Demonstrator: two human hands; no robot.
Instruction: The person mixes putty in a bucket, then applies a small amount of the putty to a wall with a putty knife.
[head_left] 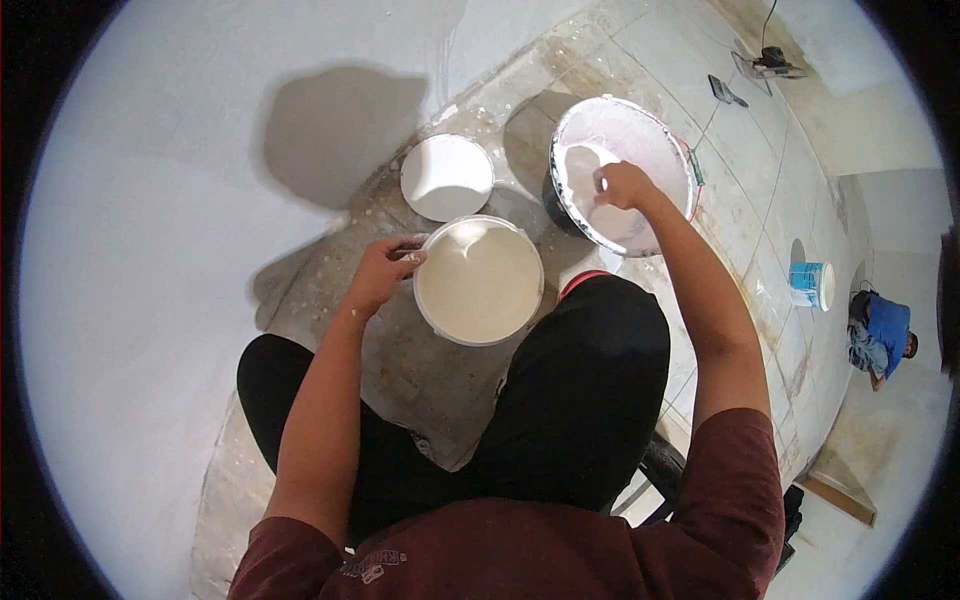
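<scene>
My left hand (382, 272) grips the left rim of a round white bucket (424, 300), which stands between my knees with smooth cream-coloured paint or paste inside. Over the mouth of a larger dark bucket (553, 205) with a paint-smeared rim is my right hand (622, 186), its fingers curled closed. What those fingers hold, if anything, I cannot make out. Pale, whitish-pink material (648, 150) shows inside the larger bucket. A round white lid (447, 178) lies on the floor just behind the smaller bucket.
A pale wall (180, 250) rises on my left. On the tiled floor (745, 180) to the right lie a flat tool with a handle (722, 90) and a blue-and-white tub (808, 286). A person in a blue top (886, 325) is low down at the far right.
</scene>
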